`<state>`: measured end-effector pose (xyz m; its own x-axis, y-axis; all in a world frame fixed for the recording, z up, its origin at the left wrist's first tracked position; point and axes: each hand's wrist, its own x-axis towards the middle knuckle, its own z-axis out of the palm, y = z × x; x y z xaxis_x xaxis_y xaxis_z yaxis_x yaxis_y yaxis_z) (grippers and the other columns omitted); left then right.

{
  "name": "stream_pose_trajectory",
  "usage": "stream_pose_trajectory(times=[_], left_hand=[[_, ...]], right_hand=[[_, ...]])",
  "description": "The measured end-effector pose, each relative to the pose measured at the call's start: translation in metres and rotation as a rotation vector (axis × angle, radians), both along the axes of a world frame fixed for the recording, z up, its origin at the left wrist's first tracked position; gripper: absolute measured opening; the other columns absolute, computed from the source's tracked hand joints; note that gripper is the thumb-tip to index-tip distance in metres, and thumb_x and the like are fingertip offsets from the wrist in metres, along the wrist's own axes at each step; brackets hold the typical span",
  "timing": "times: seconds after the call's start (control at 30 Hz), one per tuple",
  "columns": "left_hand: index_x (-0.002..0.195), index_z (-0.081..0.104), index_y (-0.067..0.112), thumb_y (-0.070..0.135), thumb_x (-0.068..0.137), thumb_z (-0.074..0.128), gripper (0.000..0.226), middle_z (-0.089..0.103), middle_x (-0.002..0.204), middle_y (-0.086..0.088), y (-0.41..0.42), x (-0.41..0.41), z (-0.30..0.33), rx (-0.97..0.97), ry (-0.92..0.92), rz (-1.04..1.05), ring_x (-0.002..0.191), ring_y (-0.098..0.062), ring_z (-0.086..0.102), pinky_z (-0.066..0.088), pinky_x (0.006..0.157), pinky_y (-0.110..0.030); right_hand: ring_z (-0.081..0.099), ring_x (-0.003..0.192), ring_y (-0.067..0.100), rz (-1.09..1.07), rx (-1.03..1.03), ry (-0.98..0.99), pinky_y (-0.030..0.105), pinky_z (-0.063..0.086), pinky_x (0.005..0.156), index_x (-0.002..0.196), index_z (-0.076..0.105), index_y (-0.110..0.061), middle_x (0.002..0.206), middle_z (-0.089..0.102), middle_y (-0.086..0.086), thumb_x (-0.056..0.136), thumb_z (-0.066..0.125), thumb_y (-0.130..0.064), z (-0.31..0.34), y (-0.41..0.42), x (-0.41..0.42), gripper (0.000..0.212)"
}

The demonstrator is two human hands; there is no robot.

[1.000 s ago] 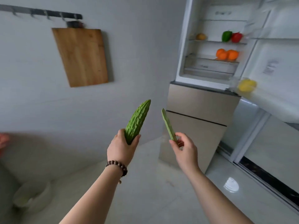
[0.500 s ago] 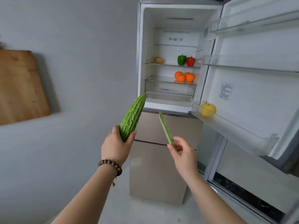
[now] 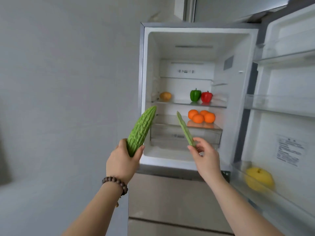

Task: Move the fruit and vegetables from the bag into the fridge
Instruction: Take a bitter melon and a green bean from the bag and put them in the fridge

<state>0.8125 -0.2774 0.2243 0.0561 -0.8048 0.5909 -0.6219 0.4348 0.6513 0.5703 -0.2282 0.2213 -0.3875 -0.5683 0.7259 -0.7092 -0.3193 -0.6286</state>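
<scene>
My left hand (image 3: 121, 161) grips the lower end of a bumpy green bitter gourd (image 3: 141, 129), which points up and to the right. My right hand (image 3: 205, 156) pinches the base of a thin, flat green pod (image 3: 185, 128) between thumb and fingers. Both are held up in front of the open fridge (image 3: 144, 82), level with its lower compartment. Inside, a yellowish fruit (image 3: 165, 96), a green pepper (image 3: 195, 95) and a red pepper (image 3: 206, 96) stand on the upper glass shelf. Several oranges (image 3: 201, 116) lie on the shelf below. The bag is out of view.
The fridge door (image 3: 288, 116) stands open on the right, with a yellow fruit (image 3: 259, 178) in its lower door shelf. A clear drawer (image 3: 185, 135) sits under the oranges. Beige lower drawers (image 3: 170, 198) are shut. A grey wall fills the left.
The view has turned right and closed in on the fridge, which now fills the frame; the wooden board is out of sight. Both hands hold the same vegetables, now nearer the fridge opening.
</scene>
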Motion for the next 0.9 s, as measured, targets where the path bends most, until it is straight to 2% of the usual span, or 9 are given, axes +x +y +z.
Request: stream_pose_trajectory(times=[0.2,0.4,0.57,0.73,0.9], left_hand=[[0.095,0.046,0.021,0.060,0.082,0.051,0.041,0.057,0.070,0.000,-0.090,-0.025,0.024,-0.054,-0.017,-0.024,0.058,-0.018,0.057,0.051,0.051,-0.036],[0.095,0.047,0.021,0.059,0.082,0.052,0.041,0.057,0.065,0.000,-0.146,-0.036,0.038,-0.074,-0.021,-0.011,0.053,-0.017,0.057,0.049,0.047,-0.033],[0.096,0.047,0.022,0.058,0.079,0.054,0.041,0.056,0.060,-0.001,-0.173,-0.039,0.051,-0.116,0.010,0.047,0.050,-0.017,0.055,0.041,0.043,-0.029],[0.093,0.049,0.024,0.059,0.074,0.054,0.041,0.054,0.058,0.001,-0.190,-0.060,0.066,-0.193,0.030,0.108,0.051,-0.020,0.055,0.037,0.044,-0.028],[0.093,0.049,0.030,0.055,0.071,0.060,0.035,0.054,0.057,0.002,-0.207,-0.084,0.076,-0.269,0.081,0.147,0.051,-0.018,0.055,0.043,0.046,-0.032]], right_hand=[[0.057,0.079,0.016,-0.025,-0.130,0.106,0.016,0.042,0.068,0.105,0.065,-0.017,0.087,0.063,0.000,0.083,0.068,-0.016,0.072,-0.093,-0.044,0.023],[0.051,0.082,0.016,-0.017,-0.095,0.310,0.024,0.039,0.076,0.106,0.066,-0.018,0.091,0.056,0.003,0.080,0.069,-0.010,0.141,-0.172,-0.091,0.028],[0.050,0.079,0.018,-0.036,0.101,0.447,0.029,0.040,0.076,0.105,0.069,-0.017,0.087,0.055,0.006,0.078,0.071,-0.011,0.171,-0.260,-0.140,0.028],[0.052,0.080,0.018,-0.016,0.359,0.579,0.025,0.036,0.069,0.102,0.070,-0.018,0.082,0.058,0.004,0.076,0.075,-0.018,0.186,-0.354,-0.170,0.026],[0.053,0.083,0.021,-0.028,0.556,0.755,0.027,0.040,0.072,0.103,0.066,-0.020,0.090,0.058,0.005,0.080,0.072,-0.022,0.199,-0.427,-0.183,0.024]])
